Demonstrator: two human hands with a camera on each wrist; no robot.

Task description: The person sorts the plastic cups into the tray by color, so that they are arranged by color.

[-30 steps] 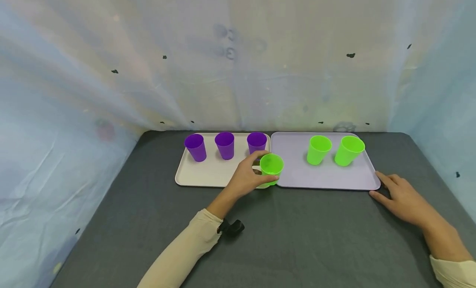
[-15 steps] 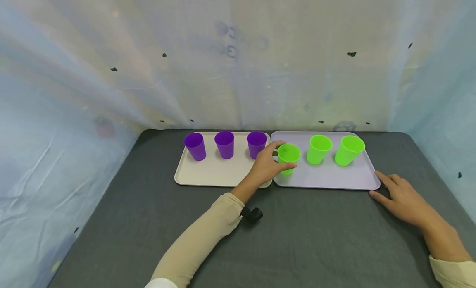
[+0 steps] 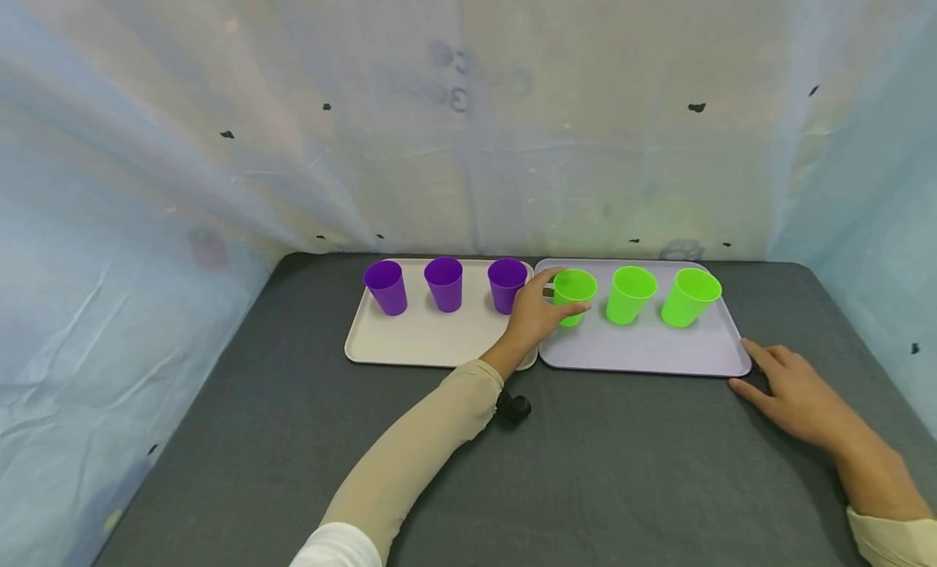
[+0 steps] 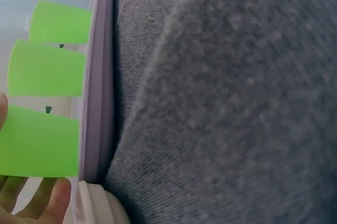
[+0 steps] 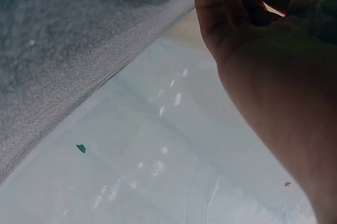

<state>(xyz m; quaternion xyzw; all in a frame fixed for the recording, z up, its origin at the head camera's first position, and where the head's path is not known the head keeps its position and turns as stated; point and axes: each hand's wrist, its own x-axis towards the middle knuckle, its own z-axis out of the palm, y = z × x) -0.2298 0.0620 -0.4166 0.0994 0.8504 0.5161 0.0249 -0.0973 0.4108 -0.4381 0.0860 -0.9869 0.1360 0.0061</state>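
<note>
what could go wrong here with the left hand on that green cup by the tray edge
1. The left hand grips the green cup close to the nearest purple cup; drawing the hand back could knock that one over.
2. The held cup stands near the lavender tray rim beside the beige tray, so a careless release might tip it onto the rim.
3. The right hand rests by the lavender tray's corner; a nudge may shift the tray and wobble the other green cups.

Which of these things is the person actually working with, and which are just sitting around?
In use:
left hand, gripping the nearest green cup
lilac tray under that cup
right hand, flat on the table by the tray's corner

Just sitting:
two other green cups
three purple cups
beige tray
</note>
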